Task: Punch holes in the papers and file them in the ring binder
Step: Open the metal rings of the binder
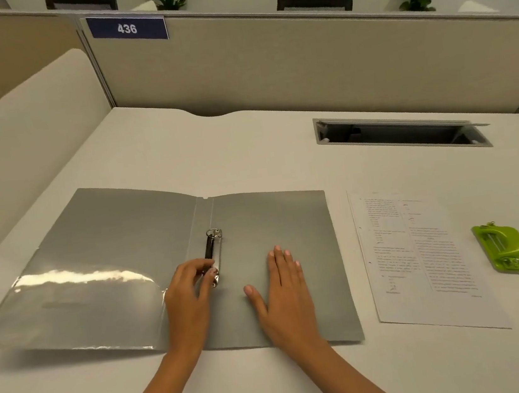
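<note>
One white desk (244,139) carries one open grey plastic ring binder (119,247) lying flat at its middle, one stack of printed white papers (424,257) just right of it, and one lime-green hole punch (502,246) farther right. Two bare hands are on the binder: the right hand (283,288) lies flat on the right cover with fingers straight, and the left hand (188,291) curls its fingers round the metal ring mechanism (213,252).

Both bare forearms are reaching in from below, angling toward each other. The left hand (186,293) is curling its fingers round the ring mechanism (213,252), kinda pinching it. The right hand (284,292) is lying flat, palm down, fingers straight, thumb sticking out.
</note>
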Demonstrator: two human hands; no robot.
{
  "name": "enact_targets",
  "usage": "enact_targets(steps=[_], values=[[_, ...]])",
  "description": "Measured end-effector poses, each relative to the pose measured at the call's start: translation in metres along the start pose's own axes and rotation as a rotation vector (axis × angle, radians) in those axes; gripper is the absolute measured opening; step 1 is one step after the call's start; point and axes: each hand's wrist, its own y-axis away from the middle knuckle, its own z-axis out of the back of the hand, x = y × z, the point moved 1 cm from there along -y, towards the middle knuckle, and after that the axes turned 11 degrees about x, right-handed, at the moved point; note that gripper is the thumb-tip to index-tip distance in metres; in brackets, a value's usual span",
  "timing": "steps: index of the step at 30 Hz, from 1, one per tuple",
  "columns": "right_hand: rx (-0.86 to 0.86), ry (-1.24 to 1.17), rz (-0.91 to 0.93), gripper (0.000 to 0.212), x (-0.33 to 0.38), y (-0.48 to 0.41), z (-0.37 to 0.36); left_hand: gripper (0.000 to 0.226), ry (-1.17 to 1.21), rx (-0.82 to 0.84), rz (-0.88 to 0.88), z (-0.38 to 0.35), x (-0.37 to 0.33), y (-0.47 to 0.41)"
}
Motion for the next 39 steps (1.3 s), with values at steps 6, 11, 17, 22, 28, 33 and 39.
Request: enact_targets(steps=[6, 11, 17, 22, 28, 33, 39], values=[[-0.038, 0.097, -0.091, 0.090, -0.011, 0.006, -0.002, 0.013, 0.032, 0.114, -0.025, 0.010, 0.012, -0.010], [-0.057, 0.137, -0.149, 0.088, -0.034, 0.015, 0.003, 0.013, 0.081, 0.197, -0.051, 0.002, 0.011, -0.013], [-0.098, -0.033, -0.099, 0.078, -0.039, 0.017, 0.012, 0.016, 0.130, 0.187, -0.052, -0.006, 0.009, -0.010], [-0.203, -0.202, 0.072, 0.028, -0.017, 0.014, 0.031, 0.014, 0.135, 0.172, -0.027, -0.005, 0.006, -0.011], [-0.173, -0.386, 0.231, 0.016, 0.035, -0.005, 0.028, 0.014, 0.106, 0.215, -0.029, -0.002, 0.006, -0.014], [-0.139, -0.389, 0.234, 0.008, 0.039, -0.018, 0.016, 0.011, 0.096, 0.254, -0.028, 0.001, 0.008, -0.018], [-0.098, -0.491, 0.186, 0.005, 0.032, -0.028, 0.018, 0.010, 0.062, 0.276, -0.046, 0.000, 0.012, -0.022]])
